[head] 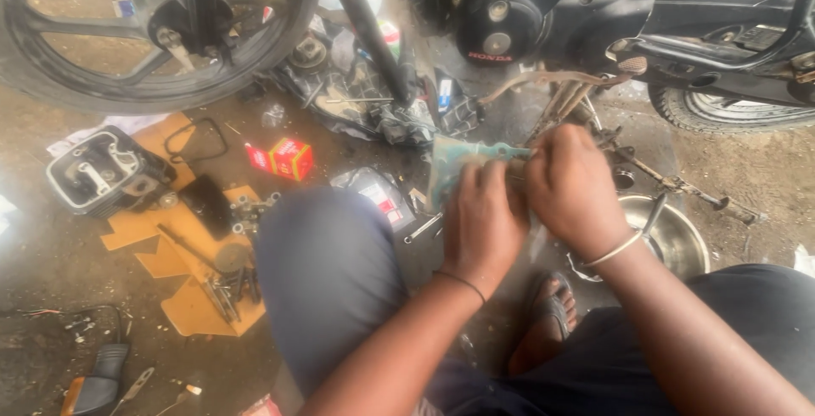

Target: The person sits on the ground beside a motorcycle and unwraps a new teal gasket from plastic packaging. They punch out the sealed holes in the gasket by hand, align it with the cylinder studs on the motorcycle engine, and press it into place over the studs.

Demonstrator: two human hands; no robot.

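My left hand (482, 221) and my right hand (571, 185) are both closed on a thin teal-green sheet (454, 164), a gasket-like piece, held up in front of my knees. The left hand grips its lower edge, the right pinches its right end. A dark thread circles my left wrist and a metal bangle my right. What lies behind the hands is hidden.
A motorcycle engine (501, 17) and front wheel (153, 34) stand ahead. A cylinder head (102, 174) sits on cardboard (199, 310) at left, with bolts, a red box (291, 158), a steel bowl (679, 238) at right and a screwdriver (127, 390).
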